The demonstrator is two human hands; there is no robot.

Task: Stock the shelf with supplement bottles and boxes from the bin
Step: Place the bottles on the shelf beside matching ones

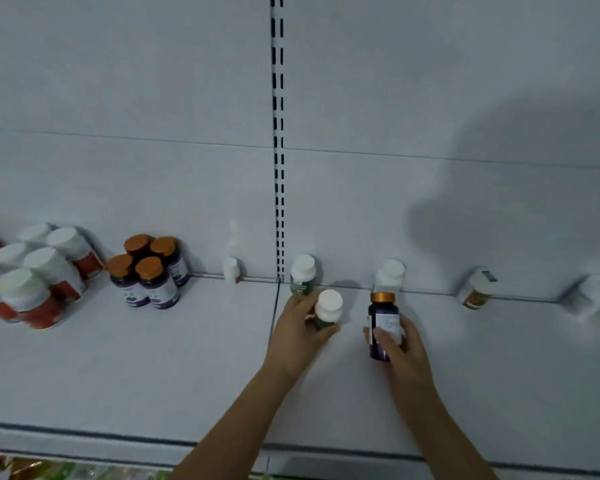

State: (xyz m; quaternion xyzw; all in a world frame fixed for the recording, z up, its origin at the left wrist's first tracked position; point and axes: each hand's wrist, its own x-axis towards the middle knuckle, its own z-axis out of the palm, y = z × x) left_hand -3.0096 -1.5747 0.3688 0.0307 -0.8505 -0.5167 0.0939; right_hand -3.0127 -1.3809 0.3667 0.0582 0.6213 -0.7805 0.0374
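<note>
White shelf (153,368), slotted upright strip (278,168) on the back panel used as landmark. Far left of the strip: cluster of white-capped bottles with red labels (35,282), leaning in the wide-angle view. Between that cluster and the strip: four purple bottles with orange caps (149,271) packed together near the back panel. Just left of the strip: a small white bottle (232,270) against the back edge, blurred. Just right of the strip at the back: green-labelled bottle with white cap (302,276), upright. In front of it, left hand (300,332) grips a second white-capped green bottle (328,310), fingers curled round its lower body, bottle low over or on the shelf, cannot tell which. Further right of the strip: right hand (400,351) holds a purple bottle with orange cap (381,323), fingers wrapped over the label, bottle upright, base hidden by the hand. Behind it at the back edge: a white bottle (390,276). Well right of the strip: white-capped bottle with orange label (477,288), then a blurred white bottle (591,295) at the far right. Bin not in view.
</note>
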